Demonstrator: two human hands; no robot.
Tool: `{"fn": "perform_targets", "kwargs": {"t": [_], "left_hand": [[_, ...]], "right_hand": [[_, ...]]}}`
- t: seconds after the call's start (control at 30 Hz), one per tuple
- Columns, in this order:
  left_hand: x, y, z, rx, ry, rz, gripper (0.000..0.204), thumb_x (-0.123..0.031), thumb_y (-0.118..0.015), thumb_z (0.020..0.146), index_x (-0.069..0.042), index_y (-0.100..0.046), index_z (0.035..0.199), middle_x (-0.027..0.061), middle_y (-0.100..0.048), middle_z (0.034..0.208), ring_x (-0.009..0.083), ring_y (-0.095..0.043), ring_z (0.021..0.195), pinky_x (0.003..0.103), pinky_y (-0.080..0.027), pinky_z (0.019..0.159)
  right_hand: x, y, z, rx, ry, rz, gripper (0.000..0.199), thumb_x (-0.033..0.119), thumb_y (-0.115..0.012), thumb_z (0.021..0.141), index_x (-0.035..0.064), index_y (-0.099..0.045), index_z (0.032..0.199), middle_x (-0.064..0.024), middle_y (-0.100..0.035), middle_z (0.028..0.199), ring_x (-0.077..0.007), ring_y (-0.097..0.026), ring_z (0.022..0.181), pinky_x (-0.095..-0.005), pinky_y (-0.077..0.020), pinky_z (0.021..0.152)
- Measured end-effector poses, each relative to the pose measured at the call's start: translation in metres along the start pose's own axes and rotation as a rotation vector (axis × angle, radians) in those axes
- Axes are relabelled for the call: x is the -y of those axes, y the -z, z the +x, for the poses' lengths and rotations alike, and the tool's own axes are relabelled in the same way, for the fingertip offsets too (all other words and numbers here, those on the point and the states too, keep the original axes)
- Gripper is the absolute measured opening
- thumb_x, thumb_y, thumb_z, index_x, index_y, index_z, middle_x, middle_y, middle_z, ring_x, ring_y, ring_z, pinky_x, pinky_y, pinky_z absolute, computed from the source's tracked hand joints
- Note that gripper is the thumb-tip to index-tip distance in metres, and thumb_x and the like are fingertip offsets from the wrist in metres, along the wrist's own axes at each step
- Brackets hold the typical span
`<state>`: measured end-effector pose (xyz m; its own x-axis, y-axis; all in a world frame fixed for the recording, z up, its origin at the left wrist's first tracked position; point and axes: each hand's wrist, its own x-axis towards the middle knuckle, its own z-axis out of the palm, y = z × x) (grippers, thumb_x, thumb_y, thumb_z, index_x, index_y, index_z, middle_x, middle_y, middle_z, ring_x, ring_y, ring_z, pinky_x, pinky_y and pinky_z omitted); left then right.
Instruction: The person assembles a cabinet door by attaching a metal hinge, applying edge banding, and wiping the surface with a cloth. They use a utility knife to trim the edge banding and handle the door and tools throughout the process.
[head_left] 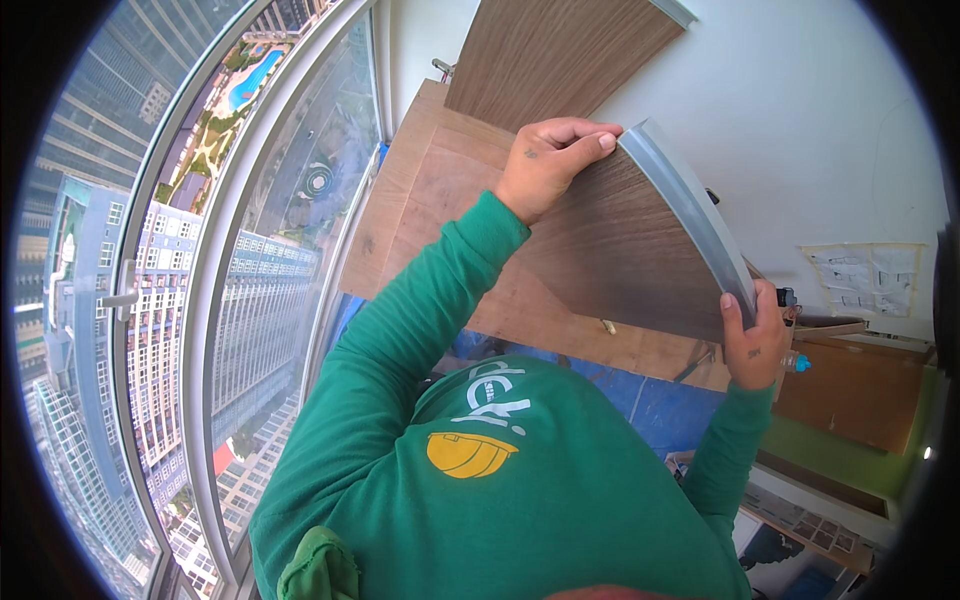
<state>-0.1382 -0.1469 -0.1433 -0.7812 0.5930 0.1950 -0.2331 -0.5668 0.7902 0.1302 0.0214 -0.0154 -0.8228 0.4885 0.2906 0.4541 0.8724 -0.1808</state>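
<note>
A brown wood-grain panel [625, 245] stands tilted on edge over the plywood work table [430, 165], with a grey metallic edge strip [690, 205] along its upper edge. At the strip's far-left end, my left hand [555, 165] grips the panel's corner, thumb and fingers pressed together. My right hand [754, 338] is wrapped around the other end of the same edge, its thumb lying on the near face. The fingers behind the panel are hidden.
Another wood-grain panel [570, 60] leans against the white wall at the back. Tall windows [300, 190] line the left side. A small light-coloured piece [608, 326] and a dark flat tool [692, 366] lie on the table. Blue sheeting [640, 400] shows below; a paper drawing [865, 278] hangs right.
</note>
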Motion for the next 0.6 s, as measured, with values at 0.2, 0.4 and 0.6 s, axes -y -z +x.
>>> {"fn": "perform_targets", "kwargs": {"t": [0.2,0.4,0.6], "left_hand": [[0.0035,-0.0014,0.0000,-0.022,-0.014,0.022,0.026,-0.021,-0.074,0.095,-0.001,-0.078,0.111,0.0056,-0.075,0.104,0.0123,-0.065,0.099,0.027,-0.051,0.090],[0.0019,-0.0026,-0.0006,-0.016,-0.037,0.006,0.024,-0.020,-0.074,0.095,-0.001,-0.078,0.111,0.0053,-0.075,0.103,0.0117,-0.065,0.099,0.027,-0.052,0.089],[-0.0018,-0.0026,0.0011,0.002,-0.018,0.005,0.023,-0.018,-0.074,0.095,-0.001,-0.077,0.111,0.0052,-0.075,0.103,0.0116,-0.065,0.098,0.027,-0.052,0.089]], "right_hand": [[0.0013,0.0007,0.0008,0.002,0.006,-0.008,0.027,0.027,-0.073,0.093,0.0071,-0.060,0.106,-0.0157,-0.067,0.083,-0.0376,-0.066,0.075,-0.0439,-0.0505,0.069],[0.0008,0.0006,0.0014,0.011,0.003,-0.004,0.028,0.028,-0.073,0.093,0.0071,-0.060,0.106,-0.0153,-0.067,0.082,-0.0368,-0.066,0.076,-0.0434,-0.0505,0.070],[0.0003,0.0008,0.0009,0.000,-0.002,0.002,0.028,0.027,-0.073,0.092,0.0071,-0.061,0.107,-0.0154,-0.067,0.083,-0.0369,-0.066,0.076,-0.0432,-0.0508,0.071]]}}
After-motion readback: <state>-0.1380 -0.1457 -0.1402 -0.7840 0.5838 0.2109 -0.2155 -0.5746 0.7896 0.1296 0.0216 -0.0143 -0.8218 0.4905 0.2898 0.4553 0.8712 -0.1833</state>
